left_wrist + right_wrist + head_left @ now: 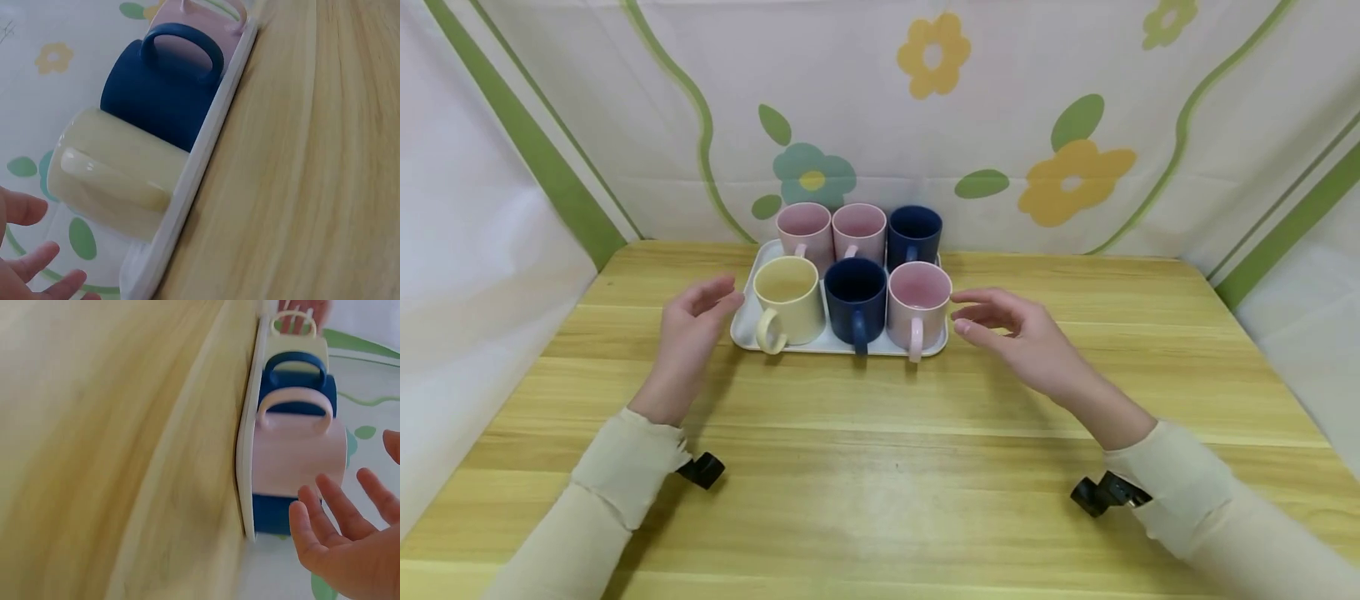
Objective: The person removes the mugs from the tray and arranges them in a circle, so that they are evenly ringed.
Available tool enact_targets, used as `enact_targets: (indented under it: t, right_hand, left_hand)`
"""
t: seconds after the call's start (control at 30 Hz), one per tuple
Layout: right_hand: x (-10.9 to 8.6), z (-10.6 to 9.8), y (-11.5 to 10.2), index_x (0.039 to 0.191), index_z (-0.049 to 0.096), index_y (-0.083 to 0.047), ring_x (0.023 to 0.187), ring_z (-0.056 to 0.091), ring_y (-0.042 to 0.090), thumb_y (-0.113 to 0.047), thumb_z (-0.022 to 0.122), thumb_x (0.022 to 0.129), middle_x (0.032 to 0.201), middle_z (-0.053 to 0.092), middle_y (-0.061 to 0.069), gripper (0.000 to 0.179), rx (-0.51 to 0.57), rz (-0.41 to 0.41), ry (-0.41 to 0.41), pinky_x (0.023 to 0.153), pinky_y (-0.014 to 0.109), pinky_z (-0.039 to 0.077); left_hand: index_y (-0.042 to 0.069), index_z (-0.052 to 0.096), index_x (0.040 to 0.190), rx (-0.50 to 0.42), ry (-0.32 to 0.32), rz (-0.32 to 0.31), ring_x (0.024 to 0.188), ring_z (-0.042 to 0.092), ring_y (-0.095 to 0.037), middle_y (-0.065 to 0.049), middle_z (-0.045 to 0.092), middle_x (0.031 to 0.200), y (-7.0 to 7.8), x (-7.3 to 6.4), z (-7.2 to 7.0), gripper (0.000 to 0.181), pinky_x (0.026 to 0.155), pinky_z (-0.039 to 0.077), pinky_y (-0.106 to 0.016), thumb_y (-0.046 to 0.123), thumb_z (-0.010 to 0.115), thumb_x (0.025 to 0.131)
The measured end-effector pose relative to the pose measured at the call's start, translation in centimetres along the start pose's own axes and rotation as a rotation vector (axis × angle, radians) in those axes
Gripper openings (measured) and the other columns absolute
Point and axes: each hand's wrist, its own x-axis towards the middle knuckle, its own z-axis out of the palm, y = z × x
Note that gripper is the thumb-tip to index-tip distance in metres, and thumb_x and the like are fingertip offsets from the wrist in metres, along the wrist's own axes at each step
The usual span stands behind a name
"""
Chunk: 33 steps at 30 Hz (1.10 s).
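A white tray (747, 327) bears several mugs in two rows. Its front row runs from a cream mug (801, 312) through a navy mug (850, 312) to a pink mug (901, 321), with their handles facing me. Behind them stand two more pink mugs (808, 236) and another navy mug (925, 244). My left hand (691, 337) is beside the tray's left end, fingers loosely bent and holding nothing. At the right end, my right hand (1018, 337) has its fingertips close to the front pink mug; whether they touch it, I cannot tell. That hand holds nothing either.
The tray rests near the back of a wooden table (880, 467). Just behind it hangs a white curtain (865, 100) printed with flowers and green lines. Black wrist cameras (703, 471) are strapped at both cream sleeves (1195, 492).
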Motion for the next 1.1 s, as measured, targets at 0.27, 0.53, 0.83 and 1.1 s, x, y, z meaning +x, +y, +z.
enact_targets:
  t: [0.27,0.53,0.83,1.1]
  right_hand:
    - [0.4,1.7,-0.4,0.14,0.065,-0.012,0.129,0.063,0.031,-0.034,0.07,0.104,0.143,0.066,0.014,0.043,0.221,0.124,-0.108,0.108,0.047,0.055]
    - [1.4,3.2,-0.3,0.137,0.065,0.0,0.124,0.066,0.023,-0.026,0.067,0.105,0.14,0.066,0.013,0.041,0.298,0.198,-0.117,0.11,0.048,0.055]
    - [2.7,4.8,-0.4,0.135,0.067,0.006,0.11,0.07,0.019,-0.025,0.064,0.107,0.132,0.071,0.01,0.042,0.438,0.293,-0.132,0.104,0.043,0.058]
    - [2.9,6.0,-0.7,0.125,0.074,0.002,0.112,0.072,0.019,-0.025,0.061,0.109,0.114,0.078,0.001,0.034,0.5,0.324,-0.121,0.101,0.037,0.056]
  left_hand:
    - [0.014,0.039,0.165,0.06,-0.088,-0.057,0.157,0.035,-0.028,-0.008,0.037,0.172,-1.1,0.7,-0.5,0.072,0.127,0.032,-0.048,0.032,0.07,0.103]
    - [0.014,0.033,0.167,0.059,-0.122,-0.106,0.158,0.035,-0.03,-0.008,0.032,0.174,-1.6,1.2,-0.5,0.077,0.131,0.026,-0.05,0.028,0.072,0.102]
    - [0.014,0.032,0.168,0.05,-0.17,-0.103,0.153,0.041,-0.026,-0.012,0.042,0.169,-2.5,1.7,-0.6,0.08,0.13,0.03,-0.044,0.02,0.074,0.1]
    - [0.011,0.032,0.168,0.196,-0.21,-0.032,0.146,0.044,-0.03,-0.019,0.045,0.163,-3.1,1.8,-0.5,0.083,0.102,0.041,-0.02,0.013,0.076,0.097]
